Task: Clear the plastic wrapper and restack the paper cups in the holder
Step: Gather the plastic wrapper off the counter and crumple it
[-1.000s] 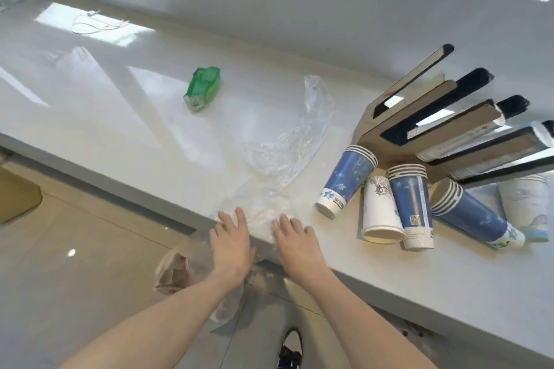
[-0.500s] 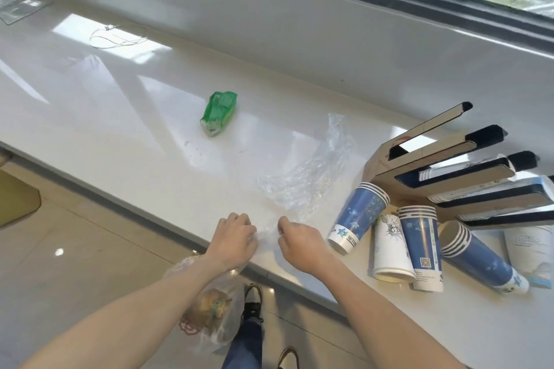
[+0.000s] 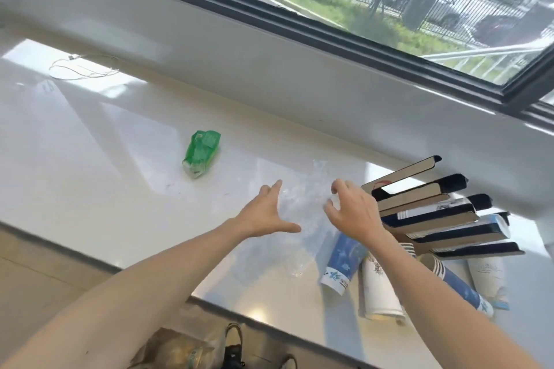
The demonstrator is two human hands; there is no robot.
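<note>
A clear plastic wrapper (image 3: 302,207) lies flat on the white counter (image 3: 120,189), stretching from mid-counter toward the front edge. My left hand (image 3: 266,213) hovers over its left side with fingers spread. My right hand (image 3: 353,210) is over its right side, fingers curled and apart, holding nothing I can see. Several paper cups, blue (image 3: 340,260) and white (image 3: 379,293), lie tipped on the counter at the right. The tilted slatted cup holder (image 3: 434,219) sits just behind them; my right forearm covers part of the cups.
A green packet (image 3: 201,153) lies on the counter to the left of the wrapper. A white cable (image 3: 81,69) is coiled at the far left. A window and wall rise behind the counter. A plastic bag (image 3: 180,353) hangs below the counter's front edge.
Both hands left the wrapper's near end at the counter edge, opened, and moved forward over its middle. The camera tilted up, showing the window.
</note>
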